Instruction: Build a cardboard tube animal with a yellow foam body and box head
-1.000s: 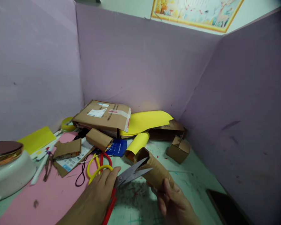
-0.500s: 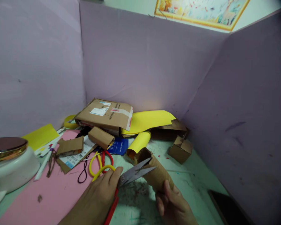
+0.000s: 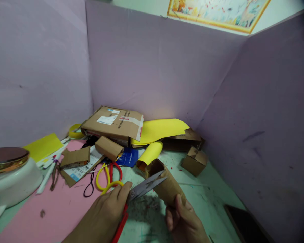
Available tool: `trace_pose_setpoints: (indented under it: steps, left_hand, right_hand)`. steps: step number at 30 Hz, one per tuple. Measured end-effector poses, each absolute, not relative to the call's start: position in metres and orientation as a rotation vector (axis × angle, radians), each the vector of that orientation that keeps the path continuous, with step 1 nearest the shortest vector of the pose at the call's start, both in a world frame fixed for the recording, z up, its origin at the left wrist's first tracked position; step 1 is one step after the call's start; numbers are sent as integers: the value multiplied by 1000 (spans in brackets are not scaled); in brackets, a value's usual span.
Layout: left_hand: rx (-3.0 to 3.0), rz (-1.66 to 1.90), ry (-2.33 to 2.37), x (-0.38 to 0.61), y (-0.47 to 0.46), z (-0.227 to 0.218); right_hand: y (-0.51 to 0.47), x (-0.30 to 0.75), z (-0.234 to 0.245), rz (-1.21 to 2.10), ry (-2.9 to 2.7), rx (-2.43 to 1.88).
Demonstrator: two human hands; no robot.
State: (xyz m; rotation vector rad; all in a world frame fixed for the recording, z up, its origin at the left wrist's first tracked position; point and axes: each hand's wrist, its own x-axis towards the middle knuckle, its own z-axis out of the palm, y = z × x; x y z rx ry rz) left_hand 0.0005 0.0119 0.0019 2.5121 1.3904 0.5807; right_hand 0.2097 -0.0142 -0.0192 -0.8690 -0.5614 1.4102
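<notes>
from where i stand, the cardboard tube (image 3: pixel 172 186) lies to the right of the left hand (image 3: pixel 110 206), with the scissors (image 3: pixel 140 189) spanning the space between them. the tube's long axis slants from its open mouth, up and leftward, down to the right hand (image 3: pixel 186 216), which is the nearer one, thumb and fingers clamped on its lower end. the left hand is closed around the scissors' handles. their blades stand slightly parted, crossing the tube just below its mouth; whether one sits inside, i can't tell.

counting: one tube, one pair of scissors in hand, one yellow roll (image 3: pixel 152 154) just beyond the tube, one small box (image 3: pixel 194 162) to its right, one large parcel (image 3: pixel 111 123) at the back, one blue card (image 3: pixel 129 158). coloured handle loops (image 3: pixel 97 182) show behind the left hand; how many pairs they make is unclear.
</notes>
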Motion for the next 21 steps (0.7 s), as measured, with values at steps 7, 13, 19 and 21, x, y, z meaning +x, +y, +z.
trace_pose_setpoints:
  steps: [7,13,19,21]
  left_hand:
    - [2464,620,1348,-1,9,12]
    - [2385,665,1304,9,12,4]
    - [2366,700,1349,13,16,-8]
    - [2377,713,1363,12,17,-12]
  right_hand:
    - [-14,209,-16,1371,-585,-870]
    - [-14,215,-16,1233,-675,-934]
    - [-15,221,-26,1132,-835,-1073]
    - [-16,221,-27,1116,-851,-1083]
